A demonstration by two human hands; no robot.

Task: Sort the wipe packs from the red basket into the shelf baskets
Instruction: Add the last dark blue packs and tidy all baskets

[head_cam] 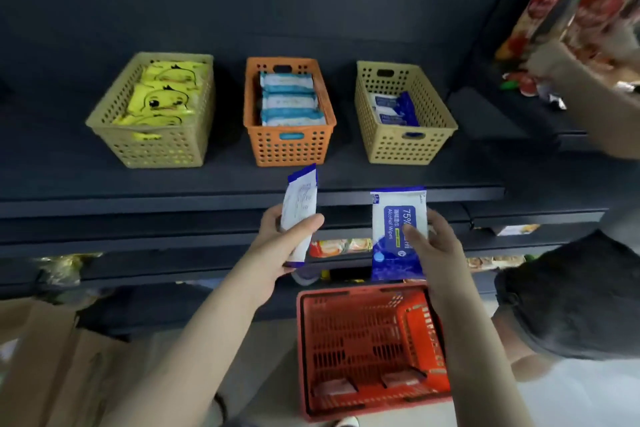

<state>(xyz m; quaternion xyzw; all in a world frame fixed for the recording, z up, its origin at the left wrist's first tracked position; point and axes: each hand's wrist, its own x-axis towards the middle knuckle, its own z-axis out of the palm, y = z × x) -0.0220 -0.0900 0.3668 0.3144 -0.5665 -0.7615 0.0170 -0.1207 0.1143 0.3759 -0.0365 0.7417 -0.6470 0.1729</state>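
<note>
My left hand (pixel 284 246) gripped a white, blue-edged wipe pack (pixel 300 208) upright; my right hand (pixel 433 246) clasped a blue-and-white alcohol wipe pack (pixel 394 218), both above the red plastic basket (pixel 367 354), below the dark shelf (pixel 242 180).

"75%" and "Alcohol Wipes" on the blue-and-white wipe pack (pixel 398 232) in the right hand (pixel 437 253)

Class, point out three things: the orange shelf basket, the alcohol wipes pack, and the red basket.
orange shelf basket (pixel 290 149), head view, front wall.
alcohol wipes pack (pixel 394 215), head view, front label.
red basket (pixel 360 340), head view, mesh floor.
</note>
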